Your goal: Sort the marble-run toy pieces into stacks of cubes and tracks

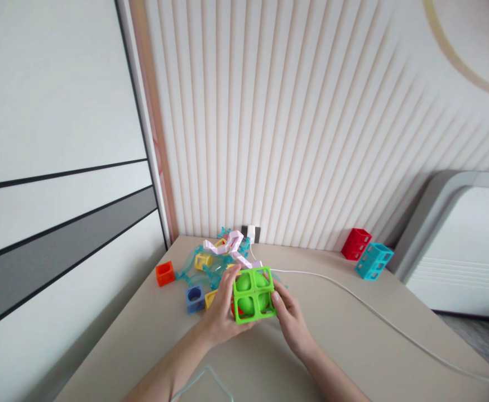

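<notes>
A bright green block frame (pixel 253 291) with four square openings is held up above the table. Rounded green shapes show inside its openings, and a bit of red shows at its lower left. My left hand (pixel 221 312) grips its left side, with the fingers partly hidden behind it. On the right side my right hand (pixel 289 318) closes on the same frame, thumb on the front. Just behind and left of the hands lie translucent teal pieces (pixel 194 273), a pale pink zigzag piece (pixel 233 244), a blue cube (pixel 195 298) and a yellow cube (pixel 203 261).
An orange cube (pixel 165 274) sits at the table's left edge. At the back right stand a red block (pixel 356 244) and a teal block (pixel 374 261). A white cable (pixel 353 296) runs across the table (pixel 353 346) from a plug (pixel 251 233) at the ribbed wall.
</notes>
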`<action>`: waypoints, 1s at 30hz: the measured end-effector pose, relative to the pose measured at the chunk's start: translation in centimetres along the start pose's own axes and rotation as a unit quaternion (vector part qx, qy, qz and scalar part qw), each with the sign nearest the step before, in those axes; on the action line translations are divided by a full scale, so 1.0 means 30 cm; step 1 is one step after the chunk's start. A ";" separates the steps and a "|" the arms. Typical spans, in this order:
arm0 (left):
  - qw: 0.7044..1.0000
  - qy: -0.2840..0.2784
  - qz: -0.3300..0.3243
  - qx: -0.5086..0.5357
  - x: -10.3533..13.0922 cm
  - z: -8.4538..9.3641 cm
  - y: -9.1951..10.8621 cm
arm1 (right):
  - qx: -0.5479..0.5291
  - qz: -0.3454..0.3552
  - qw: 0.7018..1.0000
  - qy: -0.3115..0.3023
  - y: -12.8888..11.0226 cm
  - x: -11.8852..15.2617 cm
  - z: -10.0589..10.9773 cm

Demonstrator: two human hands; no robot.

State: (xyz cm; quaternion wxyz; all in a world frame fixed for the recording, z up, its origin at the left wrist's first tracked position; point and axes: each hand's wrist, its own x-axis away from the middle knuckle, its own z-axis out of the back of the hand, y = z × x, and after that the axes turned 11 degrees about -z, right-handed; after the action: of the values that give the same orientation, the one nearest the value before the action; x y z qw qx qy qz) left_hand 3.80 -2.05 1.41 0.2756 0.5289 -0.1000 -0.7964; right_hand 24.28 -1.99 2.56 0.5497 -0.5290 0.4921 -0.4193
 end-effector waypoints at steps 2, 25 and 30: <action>1.000 -0.001 0.001 -0.009 0.002 0.004 -0.001 | 0.023 0.003 1.000 0.001 0.002 0.003 0.004; 0.989 -0.056 0.012 0.139 0.017 0.000 -0.001 | 0.159 0.190 0.966 -0.073 0.113 0.029 0.074; 0.988 -0.048 -0.006 0.144 0.008 0.000 0.013 | 0.161 0.217 0.962 -0.047 0.144 0.030 0.068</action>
State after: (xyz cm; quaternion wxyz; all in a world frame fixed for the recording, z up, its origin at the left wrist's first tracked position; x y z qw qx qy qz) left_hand 3.86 -2.50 1.39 0.1865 0.5248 -0.2240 -0.7998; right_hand 26.19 -2.14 -1.91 0.7277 -0.3328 0.4952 -0.3382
